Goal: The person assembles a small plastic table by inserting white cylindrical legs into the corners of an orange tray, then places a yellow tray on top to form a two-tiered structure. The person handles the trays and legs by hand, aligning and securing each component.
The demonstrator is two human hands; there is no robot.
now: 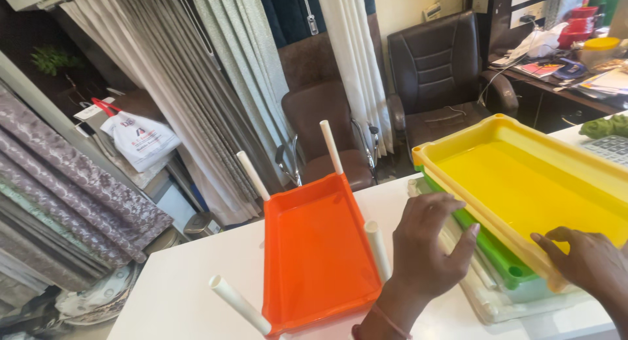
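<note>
The left hand rests with spread fingers on the near-left edge of the stacked trays, fingertips touching the green tray just under the rim of the yellow tray; it is not clenched and grips nothing fully, only pressing against the stack. The right hand lies on the near rim of the yellow tray, fingers curled over the edge in a light hold.

The yellow tray sits on top of the stack at the right side of the white table, its long axis running from near-left to far-right, tilted a little so the far corner stands higher. Both hands are at its near end, the right one directly on it, the left one lower and to the left, on the tray beneath. Under the green tray a pale, whitish tray shows at the bottom of the pile.

Just left of the left hand stands the orange tray, fitted with four white tubes as corner posts that stick up and outward. The near-right post is just beside the left wrist and would be the first thing in the way of any leftward move.

Farther off are a brown chair, a dark office chair, curtains, and a cluttered desk at far right; a calculator lies beyond the yellow tray.
</note>
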